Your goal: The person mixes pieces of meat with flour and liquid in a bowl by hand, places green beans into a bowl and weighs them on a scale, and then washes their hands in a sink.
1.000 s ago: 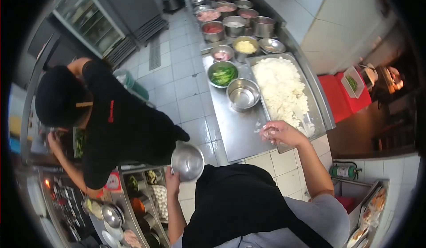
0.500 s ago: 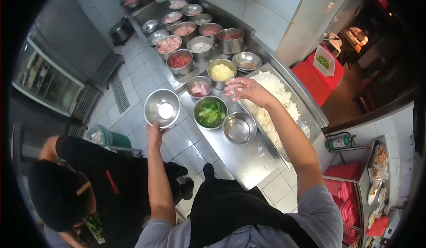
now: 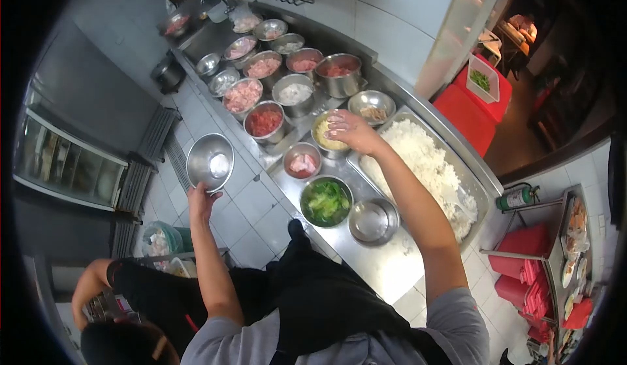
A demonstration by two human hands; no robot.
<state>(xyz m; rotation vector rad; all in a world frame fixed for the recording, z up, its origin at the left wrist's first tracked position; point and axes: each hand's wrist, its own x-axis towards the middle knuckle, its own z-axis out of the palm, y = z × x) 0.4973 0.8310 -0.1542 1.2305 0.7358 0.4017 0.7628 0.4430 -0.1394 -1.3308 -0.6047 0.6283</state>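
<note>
My left hand (image 3: pixel 204 198) grips the rim of a steel mixing bowl (image 3: pixel 201 159), held out over the floor and tilted toward me. A bright white patch shows in its bottom; I cannot tell whether it is food or glare. My right hand (image 3: pixel 349 131), with white bits on the fingers, reaches over the rim of a pot of pale yellow shreds (image 3: pixel 322 134). The fingers look apart and bent down at the shreds; their tips are partly hidden. Nearby are a small bowl of pink meat (image 3: pixel 302 164), a bowl of green leaves (image 3: pixel 326 202) and a steel bowl (image 3: pixel 373 222).
A long tray of white rice (image 3: pixel 408 159) lies under my right forearm. Several steel pots of raw meat (image 3: pixel 264 122) cover the far counter. At my left a person in black (image 3: pixel 150 300) bends close. A green bin (image 3: pixel 183 239) stands on the floor.
My right hand has moved from beside the yellow shreds to over them. The left hand's bowl has shifted a little left in view. The person in black has bent lower, and my view has turned.
</note>
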